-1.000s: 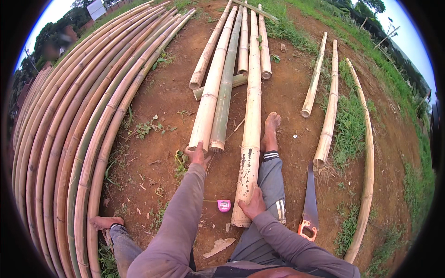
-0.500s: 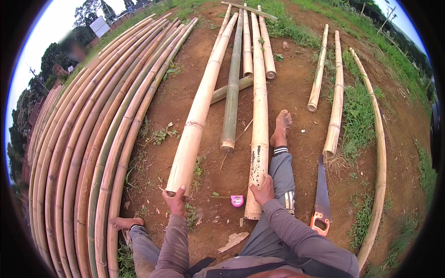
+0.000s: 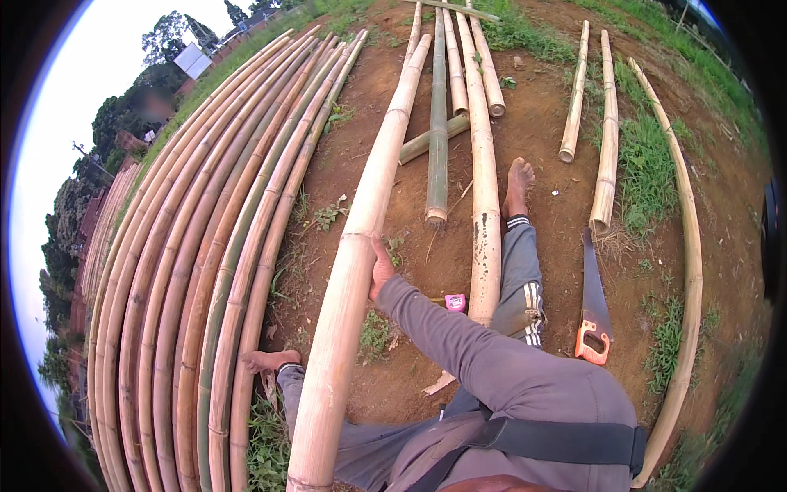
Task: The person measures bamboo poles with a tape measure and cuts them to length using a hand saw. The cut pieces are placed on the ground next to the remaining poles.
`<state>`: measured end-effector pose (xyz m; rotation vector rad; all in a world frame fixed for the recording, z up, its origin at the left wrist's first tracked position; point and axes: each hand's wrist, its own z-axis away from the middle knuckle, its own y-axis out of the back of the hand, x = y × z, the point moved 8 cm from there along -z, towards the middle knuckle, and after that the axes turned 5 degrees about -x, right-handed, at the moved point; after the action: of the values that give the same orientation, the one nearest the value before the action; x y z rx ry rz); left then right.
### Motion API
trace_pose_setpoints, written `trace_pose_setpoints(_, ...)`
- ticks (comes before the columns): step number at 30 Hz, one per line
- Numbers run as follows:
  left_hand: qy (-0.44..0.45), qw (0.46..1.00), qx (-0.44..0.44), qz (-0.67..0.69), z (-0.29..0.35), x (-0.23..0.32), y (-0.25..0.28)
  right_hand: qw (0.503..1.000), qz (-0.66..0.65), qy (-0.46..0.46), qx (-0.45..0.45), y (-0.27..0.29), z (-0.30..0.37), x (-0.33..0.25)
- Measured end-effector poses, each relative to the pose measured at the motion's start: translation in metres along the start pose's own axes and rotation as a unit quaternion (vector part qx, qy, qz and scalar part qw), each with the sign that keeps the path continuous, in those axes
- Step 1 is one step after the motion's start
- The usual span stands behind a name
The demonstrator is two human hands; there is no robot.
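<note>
A thick pale bamboo pole point(image 3: 348, 279) slants up in front of me, its near end reaching the bottom edge of the view. My right hand point(image 3: 382, 269) grips its right side just below a joint; some fingers are hidden behind the pole. My left hand is out of sight. Right of this pole, a second pale bamboo pole point(image 3: 485, 238) with dark specks lies between my legs, its near end covered by my right arm. Beside it sits a pink tape measure point(image 3: 455, 302) on the soil, with a bit of yellow tape showing.
A handsaw point(image 3: 596, 287) with an orange handle lies at the right, near shorter bamboo poles point(image 3: 606, 131) and a long curved one point(image 3: 689, 246). A green bamboo pole point(image 3: 437, 164) rests across a bamboo crosspiece point(image 3: 418, 146). Many poles point(image 3: 238, 271) line the left.
The near end of the thick pole has come up and toward me. My right hand has left the speckled pole and moved left onto the thick one. My left hand has gone from sight.
</note>
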<state>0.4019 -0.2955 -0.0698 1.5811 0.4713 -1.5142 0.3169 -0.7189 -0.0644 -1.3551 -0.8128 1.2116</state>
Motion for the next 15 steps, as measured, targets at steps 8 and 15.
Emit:
trace_pose_setpoints(8, -0.02, 0.999, -0.017, -0.023, -0.006, 0.029, 0.002, 0.982, 0.093, -0.105, 0.129, 0.035, 0.135, 0.058)
trace_pose_setpoints(15, -0.031, 0.988, 0.004, 0.151, 0.032, -0.006, 0.003, 0.985, 0.111, -0.096, 0.086, -0.001, 0.17, 0.04)
